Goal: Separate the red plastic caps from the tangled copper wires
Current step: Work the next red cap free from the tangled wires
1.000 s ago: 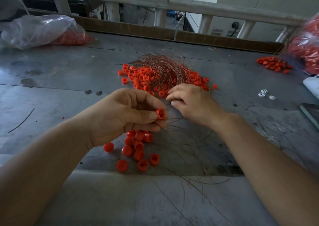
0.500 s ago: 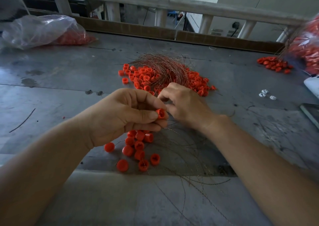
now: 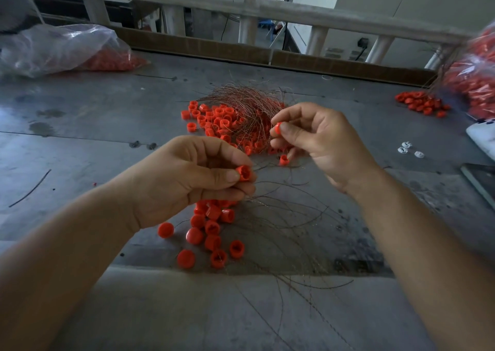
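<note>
Red caps point(image 3: 211, 232) lie loose on the near desk point(image 3: 80, 136), below the left hand point(image 3: 184, 182), whose grip pinches one open-mouthed cap point(image 3: 243, 173) between thumb and fingers. Farther right, the right hand point(image 3: 324, 141) pinches a second cap point(image 3: 277, 128), just in front of the copper wire tangle point(image 3: 246, 101).

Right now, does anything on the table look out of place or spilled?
Yes. A small heap of red caps lies loose beside the bag at far right, as if spilled. One stray wire lies alone at the left.
</note>
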Tool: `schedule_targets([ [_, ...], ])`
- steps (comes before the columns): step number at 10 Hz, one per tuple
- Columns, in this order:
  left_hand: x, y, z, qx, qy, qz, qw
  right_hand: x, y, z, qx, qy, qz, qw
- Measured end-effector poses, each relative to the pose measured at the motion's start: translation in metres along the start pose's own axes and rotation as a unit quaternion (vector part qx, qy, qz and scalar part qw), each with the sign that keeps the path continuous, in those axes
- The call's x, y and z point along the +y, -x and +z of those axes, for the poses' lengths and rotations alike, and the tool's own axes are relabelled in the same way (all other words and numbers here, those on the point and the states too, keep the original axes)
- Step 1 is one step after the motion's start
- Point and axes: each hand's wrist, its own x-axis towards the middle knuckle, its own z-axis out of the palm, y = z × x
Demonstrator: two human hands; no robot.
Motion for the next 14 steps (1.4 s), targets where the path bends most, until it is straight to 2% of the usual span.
schedule_targets([
  [1, 0.000, 0.000, -0.001, 0.005, 0.005, 0.005, 1.000, -0.004, 0.002, 0.001, -0.029, -0.070, 0.032, 0.997],
  [5, 0.001, -0.001, -0.003, 0.010, 0.013, 0.008, 1.000, -0.007, 0.005, 0.009, -0.044, -0.027, -0.001, 0.999],
  [8, 0.001, -0.002, -0.001, 0.064, 0.006, 0.034, 0.997, -0.008, 0.007, 0.011, -0.060, -0.022, -0.006, 0.998],
  [10, 0.003, -0.002, -0.001, 0.073, 0.002, 0.038, 0.997, -0.010, 0.008, 0.014, -0.078, -0.016, -0.008, 0.997],
  [11, 0.003, -0.002, 0.000, 0.084, -0.003, 0.048, 0.995, -0.010, 0.009, 0.016, -0.071, 0.012, -0.024, 0.997],
  [13, 0.002, -0.003, 0.002, 0.122, -0.015, 0.079, 0.989, -0.010, 0.013, 0.031, -0.043, 0.090, -0.121, 0.988],
  [14, 0.002, -0.003, 0.002, 0.132, -0.021, 0.092, 0.987, -0.008, 0.015, 0.035, -0.021, 0.080, -0.134, 0.987],
])
